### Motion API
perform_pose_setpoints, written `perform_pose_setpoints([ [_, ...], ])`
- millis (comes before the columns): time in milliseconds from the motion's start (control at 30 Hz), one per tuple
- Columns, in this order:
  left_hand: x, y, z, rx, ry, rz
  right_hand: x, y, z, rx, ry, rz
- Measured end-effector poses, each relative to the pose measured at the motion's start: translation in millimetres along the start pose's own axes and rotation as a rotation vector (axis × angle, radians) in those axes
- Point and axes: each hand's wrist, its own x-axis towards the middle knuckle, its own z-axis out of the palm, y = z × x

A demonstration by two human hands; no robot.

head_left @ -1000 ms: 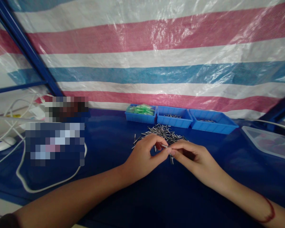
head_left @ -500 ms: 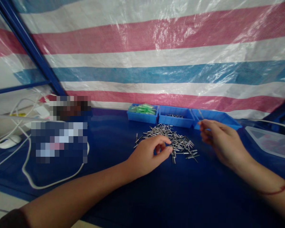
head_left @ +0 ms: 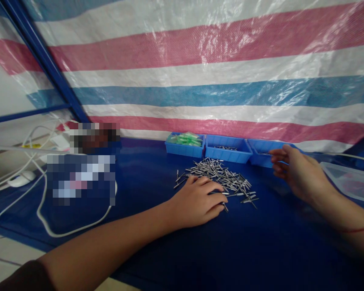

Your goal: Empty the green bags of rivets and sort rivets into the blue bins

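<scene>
A heap of small metal pins (head_left: pixel 221 178) lies on the dark blue table cover (head_left: pixel 157 178). My left hand (head_left: pixel 200 202) rests palm down at the near edge of the heap, fingers flat and touching a few pins. My right hand (head_left: pixel 297 171) hovers at the right blue tray (head_left: pixel 261 155), fingers loosely spread, with nothing visible in them. Behind the heap stand the middle blue tray (head_left: pixel 226 148) with a few pins and the left blue tray (head_left: pixel 185 144) with green plastic parts.
A striped plastic tarp (head_left: pixel 200 72) hangs behind the trays. White cables (head_left: pixel 45 218) loop on the left beside a white mouse (head_left: pixel 20 178). A clear plastic container (head_left: pixel 352 184) sits at the far right. A blue frame post (head_left: pixel 45 60) slants at upper left.
My hands were pinched together over the heap; the right hand then swung right to the right tray and spread its fingers. The left hand lowered flat onto the pins.
</scene>
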Motion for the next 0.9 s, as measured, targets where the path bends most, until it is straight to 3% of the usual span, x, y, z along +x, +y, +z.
perform_pose_setpoints([
  [233,0.3,0.1,-2.6,0.031,-0.016,0.039,-29.7,5.5,20.4,-0.079,-0.165,-0.002],
  [633,1.0,1.9,-2.9,-0.019,0.012,-0.039,-60.3,12.9,33.5,-0.492,-0.504,-0.326],
  [767,2.5,1.3,-4.2,-0.173,0.114,-0.146,-70.8,16.0,34.9,-0.53,-0.674,-0.455],
  [900,3.6,0.4,-4.2,-0.313,0.194,-0.193,-79.0,21.6,34.9,-0.568,-0.697,-0.539],
])
